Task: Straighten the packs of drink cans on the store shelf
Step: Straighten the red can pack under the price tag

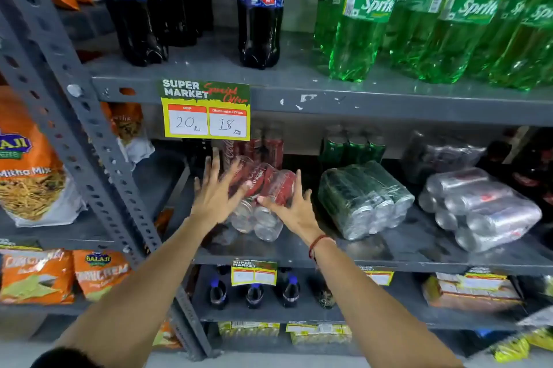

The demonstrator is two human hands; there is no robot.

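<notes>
A shrink-wrapped pack of red cola cans (263,188) lies on its side, skewed, on the middle grey shelf (374,251). My left hand (215,191) is spread flat against the pack's left side, fingers apart. My right hand (290,206) presses the pack's right side, thumb on the front cans. Neither hand wraps around it. To the right lie a pack of green cans (365,200) and a pack of silver cans (481,206), both on their sides and angled.
Upright red cans (269,146) and green cans (350,149) stand behind the packs. A price tag (206,111) hangs from the upper shelf, which holds cola bottles (260,8) and green Sprite bottles (365,14). Snack bags (27,170) fill the left rack behind a slotted upright (89,140).
</notes>
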